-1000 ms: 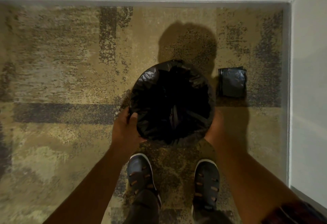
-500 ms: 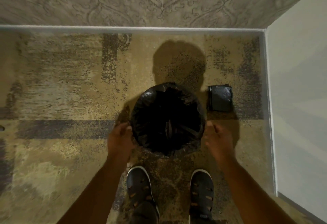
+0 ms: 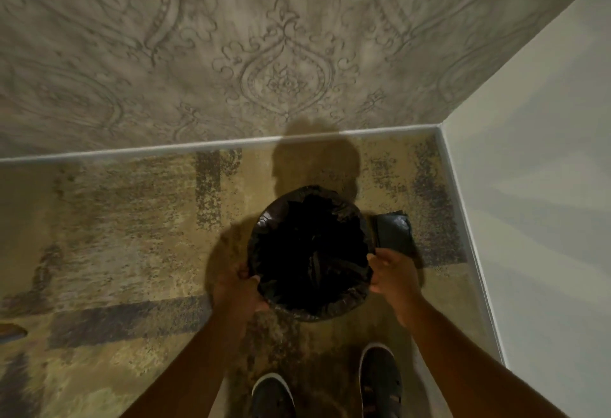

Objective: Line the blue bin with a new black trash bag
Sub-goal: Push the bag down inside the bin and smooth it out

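Seen from above, both hands, left (image 3: 236,288) and right (image 3: 393,274), have fingers pinching the black bag (image 3: 310,252) over the bin's rim; next, likely smoothing it down.

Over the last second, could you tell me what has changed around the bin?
Both hands came off half a second ago; now the left hand and right hand are back at the bag-covered rim. The view tilted up the wall. The bag still lines the bin, the folded black bags still beside it.
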{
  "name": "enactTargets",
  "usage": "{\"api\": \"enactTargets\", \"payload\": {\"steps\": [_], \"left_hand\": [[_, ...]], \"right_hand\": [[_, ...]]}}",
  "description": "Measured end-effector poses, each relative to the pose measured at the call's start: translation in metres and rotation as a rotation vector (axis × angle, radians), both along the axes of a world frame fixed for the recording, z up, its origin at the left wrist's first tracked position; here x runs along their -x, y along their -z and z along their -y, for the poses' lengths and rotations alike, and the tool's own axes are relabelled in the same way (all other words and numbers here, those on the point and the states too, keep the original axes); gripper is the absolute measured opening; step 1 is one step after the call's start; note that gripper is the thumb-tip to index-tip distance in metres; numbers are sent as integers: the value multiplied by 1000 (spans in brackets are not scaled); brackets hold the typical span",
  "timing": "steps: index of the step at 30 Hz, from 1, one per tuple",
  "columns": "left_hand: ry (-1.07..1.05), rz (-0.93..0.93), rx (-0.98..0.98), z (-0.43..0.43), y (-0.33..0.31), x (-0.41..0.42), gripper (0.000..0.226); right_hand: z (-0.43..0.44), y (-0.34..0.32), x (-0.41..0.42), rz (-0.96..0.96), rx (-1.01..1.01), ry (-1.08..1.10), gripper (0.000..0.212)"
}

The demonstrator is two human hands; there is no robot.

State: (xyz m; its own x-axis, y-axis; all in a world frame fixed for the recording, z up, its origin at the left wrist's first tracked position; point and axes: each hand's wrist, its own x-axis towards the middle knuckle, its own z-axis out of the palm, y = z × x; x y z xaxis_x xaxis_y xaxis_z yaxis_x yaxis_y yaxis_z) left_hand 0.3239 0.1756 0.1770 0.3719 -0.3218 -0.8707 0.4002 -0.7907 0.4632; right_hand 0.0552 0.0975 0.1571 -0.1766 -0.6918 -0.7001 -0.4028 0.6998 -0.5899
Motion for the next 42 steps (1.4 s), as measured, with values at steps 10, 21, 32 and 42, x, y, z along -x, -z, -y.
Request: {"api": "enactTargets", "payload": {"steps": [10,21,32,42], "left_hand": [[-134,-226,99,130,13,-35,30],[-21,-74,98,202,86,-47,32],[-47,-10,57,213,90,-33,34],[22,81,32,202,56,-22,57]], "right_hand": [[136,4,-30,73,47,66,30],[218,59,-34,157,1,113,32],[223,71,-35,108,-70,57,22],[219,37,-28,-32,-76,-3,33]]}}
